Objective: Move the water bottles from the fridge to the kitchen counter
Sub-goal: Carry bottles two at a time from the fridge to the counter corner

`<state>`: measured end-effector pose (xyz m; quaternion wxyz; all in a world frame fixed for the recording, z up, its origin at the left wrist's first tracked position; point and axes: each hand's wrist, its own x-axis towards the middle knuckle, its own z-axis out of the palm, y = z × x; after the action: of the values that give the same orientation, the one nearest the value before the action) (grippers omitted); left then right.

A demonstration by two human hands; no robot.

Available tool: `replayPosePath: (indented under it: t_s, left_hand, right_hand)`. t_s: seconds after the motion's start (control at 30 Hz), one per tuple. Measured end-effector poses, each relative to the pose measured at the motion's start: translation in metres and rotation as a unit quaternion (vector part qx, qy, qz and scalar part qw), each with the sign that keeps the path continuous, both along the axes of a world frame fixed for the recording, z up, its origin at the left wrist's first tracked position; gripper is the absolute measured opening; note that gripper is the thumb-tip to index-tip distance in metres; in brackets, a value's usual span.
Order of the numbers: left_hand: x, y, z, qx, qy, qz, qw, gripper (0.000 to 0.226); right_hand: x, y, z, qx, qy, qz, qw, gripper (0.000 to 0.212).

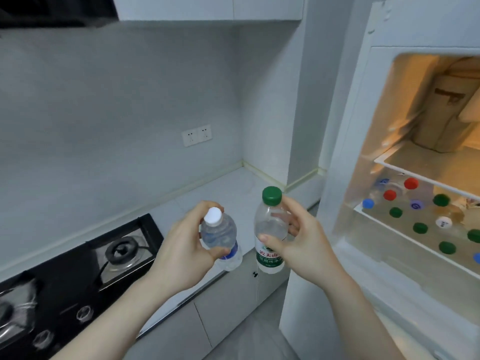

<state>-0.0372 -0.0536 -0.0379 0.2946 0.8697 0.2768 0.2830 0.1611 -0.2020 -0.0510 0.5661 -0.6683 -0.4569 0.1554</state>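
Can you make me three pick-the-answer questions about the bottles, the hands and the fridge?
1. Where is the stove?
A. left of the counter
B. inside the fridge
C. on the floor

2. What colour is the cap of the bottle in the right hand?
A. red
B. green
C. yellow

3. How is the fridge?
A. shut
B. open and lit
C. open and dark

Answers: A, the stove sits left of the counter. B, the right hand holds the green-capped bottle; the left hand holds the white-capped bottle. B, the fridge shows lit shelves.
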Motion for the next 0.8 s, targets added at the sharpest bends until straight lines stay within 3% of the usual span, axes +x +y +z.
replayPosePath:
  t_s: [0.47, 0.8]
  left_hand:
    - [-0.257, -0.013, -0.020, -0.035, -0.010, 0.233, 0.972, 0.069]
    - [-0.468, -0.043, -0.037, -0.052, -0.020, 0.476, 0.878, 0.068]
  right_hand:
    - [-0.213, 0.090, -0.009, -0.046, -0.043, 0.226, 0.972, 0.070]
    - [-0.430, 0.183, -0.014, -0.060, -0.049, 0.481, 0.873, 0.069]
